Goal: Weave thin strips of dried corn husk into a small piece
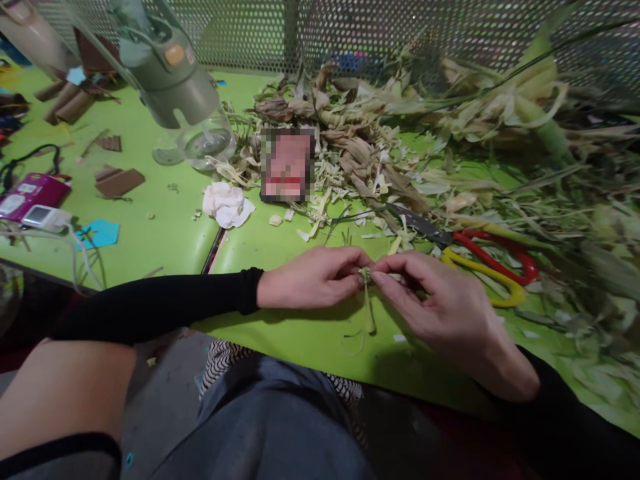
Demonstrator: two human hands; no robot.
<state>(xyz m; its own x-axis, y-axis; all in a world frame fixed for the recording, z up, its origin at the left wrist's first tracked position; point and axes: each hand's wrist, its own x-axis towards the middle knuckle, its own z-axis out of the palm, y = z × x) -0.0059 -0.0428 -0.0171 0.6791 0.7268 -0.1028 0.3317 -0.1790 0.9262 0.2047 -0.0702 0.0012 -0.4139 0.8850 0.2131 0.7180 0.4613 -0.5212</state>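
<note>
My left hand (323, 277) pinches the left side of a small piece of pale green corn husk (369, 310). From the other side my right hand (435, 290) pinches the same piece between thumb and fingertips. A narrow strip of it hangs down between the hands, just over the green table (310, 330); its upper part is mostly hidden by my fingers. Beyond my right hand lie scissors (453, 240) with one red and one yellow handle, slightly spread. A thin curled fibre (354, 343) rests below the hanging strip.
Dried husks (360, 147) heap along the back and right, against a perforated metal panel (240, 40). A pixelated phone-shaped object (289, 165), crumpled tissue (227, 205) and clear bottle (205, 137) stand or lie beyond my left hand. Farther left are a magenta box (37, 193), cables and blue paper (103, 234).
</note>
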